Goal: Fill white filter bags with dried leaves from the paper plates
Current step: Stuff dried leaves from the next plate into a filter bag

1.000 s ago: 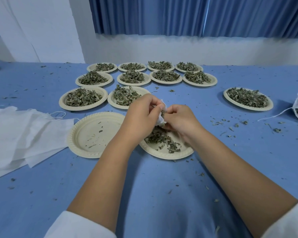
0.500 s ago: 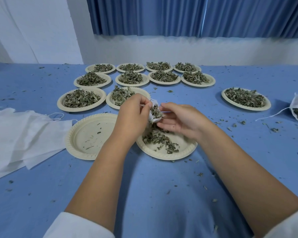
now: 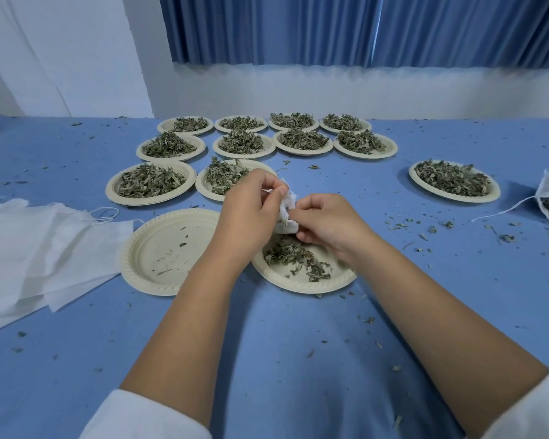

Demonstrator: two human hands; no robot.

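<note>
A big blue table [image 3: 267,359] fills the front. Behind it runs a low white wall [image 3: 330,90], with a blue curtain [image 3: 362,26] hanging above.

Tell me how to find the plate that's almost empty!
Start at the blue table and find the pile of white bags on its left side. Just right of the pile, beside the left hand, lies a plate. Every other plate holds many leaves; this one has only a few crumbs.
</note>
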